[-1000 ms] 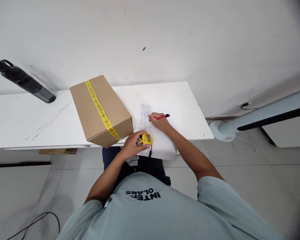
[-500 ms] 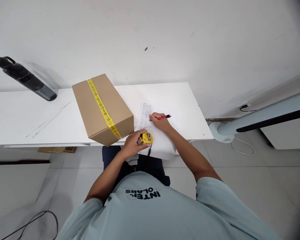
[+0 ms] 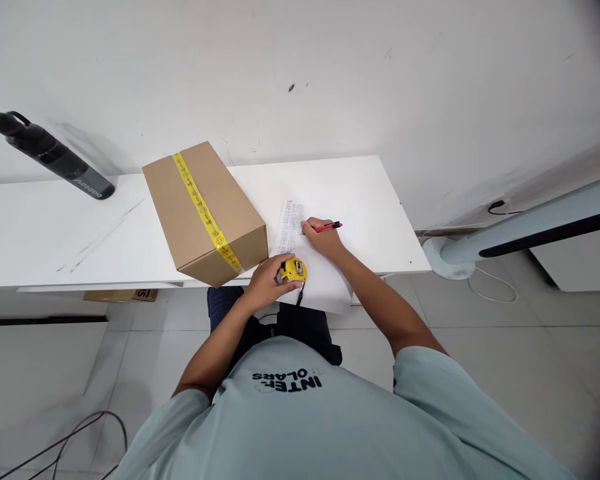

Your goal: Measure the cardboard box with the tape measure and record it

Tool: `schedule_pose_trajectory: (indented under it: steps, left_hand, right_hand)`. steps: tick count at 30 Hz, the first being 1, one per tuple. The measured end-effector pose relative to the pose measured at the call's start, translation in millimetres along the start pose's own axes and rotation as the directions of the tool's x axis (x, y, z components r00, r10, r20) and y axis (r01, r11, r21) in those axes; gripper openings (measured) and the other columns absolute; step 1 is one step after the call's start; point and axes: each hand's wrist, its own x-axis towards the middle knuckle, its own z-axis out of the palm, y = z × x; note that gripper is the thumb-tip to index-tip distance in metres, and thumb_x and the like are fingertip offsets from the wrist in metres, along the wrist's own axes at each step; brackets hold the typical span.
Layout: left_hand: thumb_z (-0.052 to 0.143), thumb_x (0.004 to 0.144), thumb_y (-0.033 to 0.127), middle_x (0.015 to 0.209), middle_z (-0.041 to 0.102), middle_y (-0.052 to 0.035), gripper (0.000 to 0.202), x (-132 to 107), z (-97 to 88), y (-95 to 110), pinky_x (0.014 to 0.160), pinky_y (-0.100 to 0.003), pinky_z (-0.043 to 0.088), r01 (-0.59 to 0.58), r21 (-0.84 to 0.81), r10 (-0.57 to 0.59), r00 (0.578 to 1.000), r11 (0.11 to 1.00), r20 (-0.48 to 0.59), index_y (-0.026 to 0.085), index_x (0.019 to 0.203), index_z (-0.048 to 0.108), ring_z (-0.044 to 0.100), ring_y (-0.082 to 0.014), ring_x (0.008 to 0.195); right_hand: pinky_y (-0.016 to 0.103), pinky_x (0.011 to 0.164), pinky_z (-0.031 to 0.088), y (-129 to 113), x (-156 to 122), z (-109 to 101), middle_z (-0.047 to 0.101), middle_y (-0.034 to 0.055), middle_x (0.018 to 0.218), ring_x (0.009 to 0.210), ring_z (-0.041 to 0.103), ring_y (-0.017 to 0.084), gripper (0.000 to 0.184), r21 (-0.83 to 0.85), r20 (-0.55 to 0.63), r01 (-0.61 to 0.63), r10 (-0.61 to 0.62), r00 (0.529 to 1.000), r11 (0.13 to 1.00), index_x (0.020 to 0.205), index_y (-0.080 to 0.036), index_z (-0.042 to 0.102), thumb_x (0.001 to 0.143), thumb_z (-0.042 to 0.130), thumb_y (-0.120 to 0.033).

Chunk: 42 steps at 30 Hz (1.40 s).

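My left hand (image 3: 269, 283) is closed around a yellow tape measure (image 3: 294, 269), whose black strap hangs down over the paper's lower part. A red and black pen (image 3: 329, 227) is gripped in my right hand (image 3: 324, 238), its tip hidden by the fingers. That hand rests on a white sheet of paper (image 3: 325, 279), beside several lines of small handwriting on its left side. The paper hangs partly over the table's front edge. Just left of it stands a closed cardboard box (image 3: 205, 213) with yellow printed tape along its top, close to my left hand.
The white table (image 3: 125, 233) runs along a wall. On its left end a dark bottle (image 3: 55, 157) stands upright. A pale blue post (image 3: 530, 227) with a round base rises from the floor at right. Dark cables (image 3: 80, 427) lie at lower left.
The view has shifted slightly. My right hand with the pen sits a little further right on the paper. My left hand still holds the tape measure.
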Motion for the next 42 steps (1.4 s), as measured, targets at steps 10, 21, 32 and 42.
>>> schedule_pose_trajectory:
  steps: [10, 21, 32, 42]
  left_hand:
    - [0.082, 0.085, 0.051, 0.145, 0.066, -0.0095, 0.069, -0.5, -0.4, 0.7, 0.113, -0.043, 0.051, -0.011, 0.023, 0.011, 1.0, 1.0, 0.004, 0.027, 0.144, 0.058, 0.062, -0.0287, 0.135]
    - [0.082, 0.085, 0.051, 0.146, 0.065, -0.0091, 0.069, -0.3, 0.9, -0.3, 0.116, -0.044, 0.049, -0.015, 0.048, 0.015, 1.0, 0.999, 0.008, 0.027, 0.144, 0.057, 0.061, -0.0286, 0.136]
    - [0.082, 0.084, 0.051, 0.147, 0.065, -0.0099, 0.069, 0.5, 0.4, -1.8, 0.12, -0.047, 0.045, -0.031, 0.066, 0.03, 0.999, 0.997, 0.017, 0.027, 0.144, 0.057, 0.061, -0.0296, 0.137]
    - [0.082, 0.084, 0.051, 0.147, 0.065, -0.0107, 0.069, 0.3, 1.2, -2.7, 0.12, -0.047, 0.045, -0.05, 0.067, 0.049, 0.999, 0.996, 0.013, 0.026, 0.144, 0.057, 0.06, -0.0296, 0.138]
  right_hand:
    - [0.035, 0.069, 0.042, 1.0, -0.1, 0.4, 0.057, 0.0003, 0.063, 0.07, 0.056, 0.02, 0.04, 0.018, 0.015, 0.003, -0.003, 1.0, 1.0, 0.06, -0.024, 0.049, 0.092, 0.054, -0.046]
    - [0.036, 0.071, 0.044, 1.8, -0.7, 0.7, 0.059, 0.0009, 0.063, 0.071, 0.056, 0.021, 0.043, 0.015, -0.006, 0.005, -0.005, 1.0, 1.0, 0.06, -0.025, 0.05, 0.09, 0.055, -0.055]
    - [0.036, 0.07, 0.043, 0.0, -1.7, 0.7, 0.056, 0.0005, 0.063, 0.068, 0.054, 0.02, 0.044, 0.035, -0.04, -0.003, 0.004, 0.999, 0.999, 0.058, -0.025, 0.044, 0.09, 0.052, -0.055]
    - [0.035, 0.069, 0.04, 1.8, -1.3, 0.9, 0.052, -0.001, 0.061, 0.067, 0.051, 0.019, 0.038, 0.027, -0.046, -0.012, 0.013, 0.999, 1.0, 0.058, -0.025, 0.042, 0.09, 0.051, -0.045]
